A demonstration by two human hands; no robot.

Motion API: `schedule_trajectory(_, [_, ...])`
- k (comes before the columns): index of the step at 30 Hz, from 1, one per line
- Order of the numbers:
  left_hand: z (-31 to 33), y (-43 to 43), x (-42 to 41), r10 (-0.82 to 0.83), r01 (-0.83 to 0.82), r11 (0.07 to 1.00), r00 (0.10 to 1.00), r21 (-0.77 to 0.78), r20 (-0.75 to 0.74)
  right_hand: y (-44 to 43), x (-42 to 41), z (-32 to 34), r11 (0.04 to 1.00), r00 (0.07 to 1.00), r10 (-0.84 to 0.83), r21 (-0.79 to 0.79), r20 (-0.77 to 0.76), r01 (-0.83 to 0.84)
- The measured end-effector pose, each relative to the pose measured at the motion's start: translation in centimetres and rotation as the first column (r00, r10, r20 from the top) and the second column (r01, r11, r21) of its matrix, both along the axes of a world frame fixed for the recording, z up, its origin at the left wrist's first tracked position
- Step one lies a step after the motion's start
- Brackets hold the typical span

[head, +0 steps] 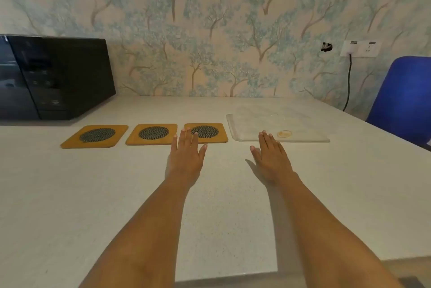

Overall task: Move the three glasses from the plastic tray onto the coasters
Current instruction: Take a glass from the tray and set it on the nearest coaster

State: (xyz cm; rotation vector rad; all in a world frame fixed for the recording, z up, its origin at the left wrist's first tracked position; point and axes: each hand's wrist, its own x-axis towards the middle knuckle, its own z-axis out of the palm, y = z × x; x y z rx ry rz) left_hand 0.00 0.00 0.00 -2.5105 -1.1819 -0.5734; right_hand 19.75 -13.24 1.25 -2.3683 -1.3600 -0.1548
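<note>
Three yellow-brown square coasters with dark round mesh centres lie in a row on the white counter: the left coaster (pixel 95 136), the middle coaster (pixel 152 134) and the right coaster (pixel 211 133). To their right lies a clear plastic tray (pixel 300 124) with a small round yellow sticker; I see no glasses on it or anywhere else. My left hand (pixel 186 154) lies flat, palm down, its fingertips over the front edge of the right coaster. My right hand (pixel 270 157) lies flat too, fingertips at the tray's front edge. Both hands hold nothing.
A black microwave (pixel 53 77) stands at the back left of the white counter (pixel 116 194). A blue chair back (pixel 405 98) rises beyond the counter's right edge. A wall socket (pixel 360 48) with a black cable hangs on the patterned wall.
</note>
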Motion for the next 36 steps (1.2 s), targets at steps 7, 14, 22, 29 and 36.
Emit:
schedule_trajectory(7, [-0.2,-0.9,-0.6,-0.016,0.017,0.964,1.0,-0.264,0.005,-0.7,-0.6,-0.6,0.989,0.993,-0.016,-0.148,-0.113,-0.001])
schedule_trajectory(14, [-0.1,-1.1,-0.9,-0.009,0.019,0.882,1.0,-0.472,0.024,-0.7,-0.8,-0.7,0.969,0.996,-0.022,-0.248,-0.087,-0.001])
schedule_trajectory(22, [-0.2,-1.1,-0.9,-0.015,0.012,0.891,1.0,-0.454,-0.003,-0.6,-0.6,-0.7,0.96,0.997,-0.027,-0.28,-0.078,0.004])
schedule_trajectory(29, [-0.2,-0.9,-0.4,0.004,0.001,0.897,1.0,-0.442,0.01,-0.7,-0.8,-0.5,0.965,0.996,-0.022,-0.26,-0.089,-0.002])
schedule_trajectory(36, [-0.1,-2.0,2.2,-0.139,0.17,0.851,0.985,-0.496,0.1,-1.0,-0.5,-0.4,1.0,0.991,0.001,-0.021,-0.131,-0.004])
